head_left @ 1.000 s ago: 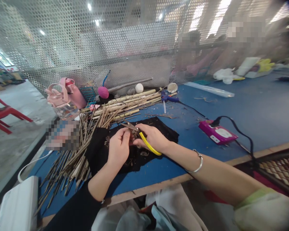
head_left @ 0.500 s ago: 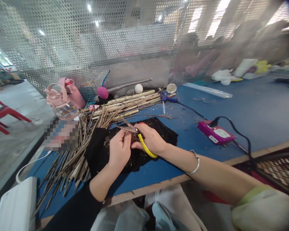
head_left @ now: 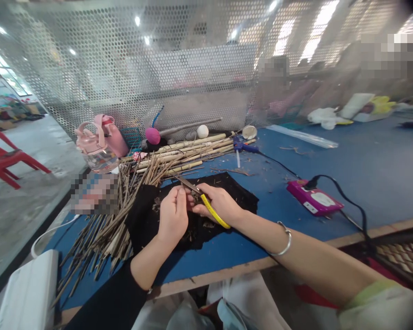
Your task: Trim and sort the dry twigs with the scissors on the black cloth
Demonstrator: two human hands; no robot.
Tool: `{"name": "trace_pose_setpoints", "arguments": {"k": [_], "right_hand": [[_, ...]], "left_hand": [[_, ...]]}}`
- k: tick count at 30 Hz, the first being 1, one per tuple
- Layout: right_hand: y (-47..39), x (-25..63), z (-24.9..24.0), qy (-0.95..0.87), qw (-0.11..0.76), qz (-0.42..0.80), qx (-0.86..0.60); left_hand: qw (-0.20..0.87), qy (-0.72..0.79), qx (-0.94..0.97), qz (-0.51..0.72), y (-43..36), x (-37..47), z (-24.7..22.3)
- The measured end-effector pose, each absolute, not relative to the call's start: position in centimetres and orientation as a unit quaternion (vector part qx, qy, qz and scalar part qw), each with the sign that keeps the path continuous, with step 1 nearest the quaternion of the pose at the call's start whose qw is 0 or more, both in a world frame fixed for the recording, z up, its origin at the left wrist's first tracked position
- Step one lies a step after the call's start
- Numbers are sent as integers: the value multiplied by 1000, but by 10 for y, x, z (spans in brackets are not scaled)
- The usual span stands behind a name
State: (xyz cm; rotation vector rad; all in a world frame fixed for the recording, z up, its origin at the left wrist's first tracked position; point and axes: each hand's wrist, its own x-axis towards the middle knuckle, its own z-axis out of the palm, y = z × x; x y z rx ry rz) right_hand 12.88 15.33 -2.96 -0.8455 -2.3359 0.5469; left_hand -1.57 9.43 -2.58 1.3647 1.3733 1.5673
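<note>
My right hand (head_left: 220,204) is wrapped round scissors with a yellow handle (head_left: 215,211), whose blades point up and left past my left fingertips. The blades look nearly together. My left hand (head_left: 174,213) is pinched closed beside them, on something too small to make out. Both hands are over a black cloth (head_left: 241,191) strewn with brown plant scraps. Just left of the cloth lies a heap of thin dry stalks (head_left: 115,220) on the blue table (head_left: 278,197).
Behind are bamboo sticks (head_left: 189,145), a pink ball (head_left: 153,135), a white ball (head_left: 203,131) and a blue glue gun (head_left: 244,145). A magenta power strip (head_left: 315,197) with cables lies right; pink bottles (head_left: 96,142) and a white box (head_left: 29,291) stand left.
The scissor blades have closed from an open spread. The whole view has shifted slightly, so things appear a little further right.
</note>
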Motion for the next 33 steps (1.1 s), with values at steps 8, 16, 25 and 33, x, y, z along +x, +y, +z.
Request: {"name": "trace_pose_setpoints", "arguments": {"k": [8,16,25,33], "right_hand": [[155,126,-34,-896,331,151,-253],[153,126,-34,-886,334,183,-263],[150,128,-29,-888,292,188,-301],[166,139,-24,-887,283,183,-316]], "left_hand": [[229,567,587,531,90,-17,-20],[167,563,625,514,90,-18,-19],[143,578,621,509,89,-17,-17],[170,615,667,385,100,-55,2]]}}
